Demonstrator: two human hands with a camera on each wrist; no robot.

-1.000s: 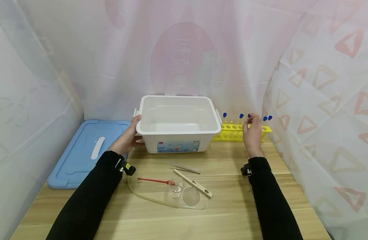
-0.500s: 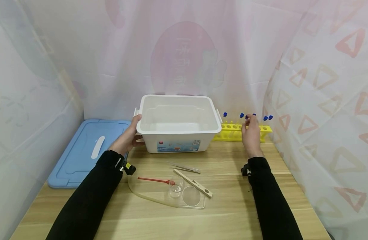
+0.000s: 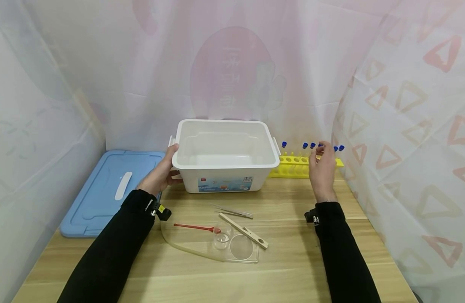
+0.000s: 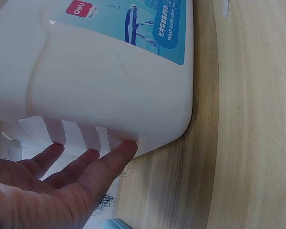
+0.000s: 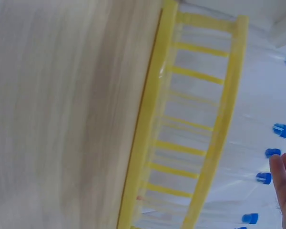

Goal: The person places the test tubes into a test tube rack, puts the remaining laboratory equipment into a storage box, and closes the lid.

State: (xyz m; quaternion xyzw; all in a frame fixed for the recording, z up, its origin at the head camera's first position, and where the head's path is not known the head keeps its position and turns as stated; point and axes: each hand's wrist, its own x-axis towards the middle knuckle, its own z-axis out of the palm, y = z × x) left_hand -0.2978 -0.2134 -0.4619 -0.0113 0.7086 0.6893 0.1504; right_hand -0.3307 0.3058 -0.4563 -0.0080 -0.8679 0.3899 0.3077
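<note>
My left hand (image 3: pixel 159 174) rests against the left side of a white plastic storage bin (image 3: pixel 224 168). Its thumb lies at the rim, and in the left wrist view straight fingers (image 4: pixel 109 164) press on the side wall. My right hand (image 3: pixel 323 174) is raised over a yellow test tube rack (image 3: pixel 290 171), partly covering it. In the rack stand several clear test tubes with blue caps (image 3: pixel 305 145). In the right wrist view the fingertips (image 5: pixel 275 164) are right at one blue cap (image 5: pixel 272 152), with no tube lifted out.
A blue lid (image 3: pixel 99 193) with a white strip lies to the left. In front of the bin are tweezers (image 3: pixel 234 212), a wooden test tube clamp (image 3: pixel 243 230), a red spoon-ended stick (image 3: pixel 194 227), a small clear cup (image 3: pixel 221 240), a clear tray (image 3: pixel 251 261) and a thin tube (image 3: pixel 187 250).
My right hand has shifted left along the rack, then back right, exposing a blue cap left of the fingers. My left hand and the bin have stayed in place.
</note>
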